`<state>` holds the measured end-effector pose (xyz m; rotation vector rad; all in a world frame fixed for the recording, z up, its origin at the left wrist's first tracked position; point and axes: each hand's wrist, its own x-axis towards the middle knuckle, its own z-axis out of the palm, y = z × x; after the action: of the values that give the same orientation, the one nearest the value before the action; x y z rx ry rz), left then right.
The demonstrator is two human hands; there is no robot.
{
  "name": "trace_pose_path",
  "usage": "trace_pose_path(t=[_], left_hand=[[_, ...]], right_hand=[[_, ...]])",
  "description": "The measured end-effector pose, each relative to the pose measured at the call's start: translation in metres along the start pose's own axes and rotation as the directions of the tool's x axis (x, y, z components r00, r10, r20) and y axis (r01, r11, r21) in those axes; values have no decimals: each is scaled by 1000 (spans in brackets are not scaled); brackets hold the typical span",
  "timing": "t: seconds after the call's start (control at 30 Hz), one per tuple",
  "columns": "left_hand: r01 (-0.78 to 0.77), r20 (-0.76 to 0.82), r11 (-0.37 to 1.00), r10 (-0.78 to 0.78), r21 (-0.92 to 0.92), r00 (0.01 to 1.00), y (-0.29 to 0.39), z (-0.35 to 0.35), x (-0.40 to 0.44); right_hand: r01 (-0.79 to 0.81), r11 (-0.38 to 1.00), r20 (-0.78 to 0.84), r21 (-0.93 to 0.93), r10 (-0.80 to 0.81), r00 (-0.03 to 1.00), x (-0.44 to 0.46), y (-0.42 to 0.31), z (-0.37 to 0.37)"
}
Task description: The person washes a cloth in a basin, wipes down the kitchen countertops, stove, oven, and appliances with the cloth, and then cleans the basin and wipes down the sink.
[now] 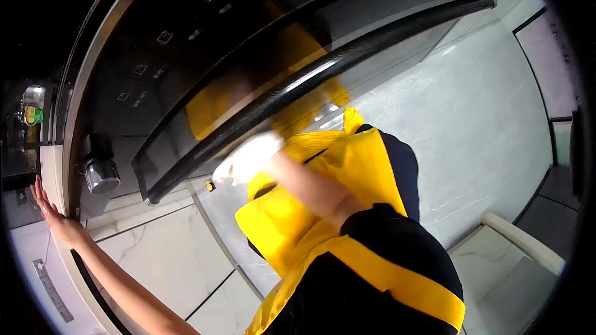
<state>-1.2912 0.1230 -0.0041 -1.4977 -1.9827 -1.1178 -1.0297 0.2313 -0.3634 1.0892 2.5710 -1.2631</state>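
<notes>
My left hand (57, 218) rests against the pale edge of the counter at the far left, its fingers stretched out and nothing in them. At the centre, my right hand (251, 158) is wrapped in or pressed on a white cloth, smeared by motion, so its fingers cannot be made out. It is just below the long black handle bar (298, 80) of a dark glossy appliance (180, 49). A yellow apron (323, 180) lies beneath my right forearm.
A metallic knob (102, 175) sticks out at the appliance's lower left. A power strip (53, 291) is on the wall at the lower left. White marbled cabinet fronts (155, 254), a grey floor (465, 111) and a pale-edged cabinet (521, 242) surround me.
</notes>
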Motion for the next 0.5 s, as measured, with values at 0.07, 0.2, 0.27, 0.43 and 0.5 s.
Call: trace_pose_path(t=[0.07,0.2,0.27,0.43,0.5], left_hand=[[-7,-8,999,8,50,1000,-6,-2,4],[-173,-10,982,172,-82,985,-12,3,9],[-214,1,977,214,0,977,-24,0,16],[-162,-76,978,153,-131,985,-16,6,14],[-158,-110,971,140,-179,984,-11,12,12]], right_hand=[[-18,997,-249,80,37,968,-35,68,-39],[-120,975,-731,185,218,647,-105,213,-140],[-161,945,-866,286,327,378,-131,277,-187],[-75,878,-881,473,470,-61,-129,315,-221],[-91,913,-918,397,394,-48,-99,277,-200]])
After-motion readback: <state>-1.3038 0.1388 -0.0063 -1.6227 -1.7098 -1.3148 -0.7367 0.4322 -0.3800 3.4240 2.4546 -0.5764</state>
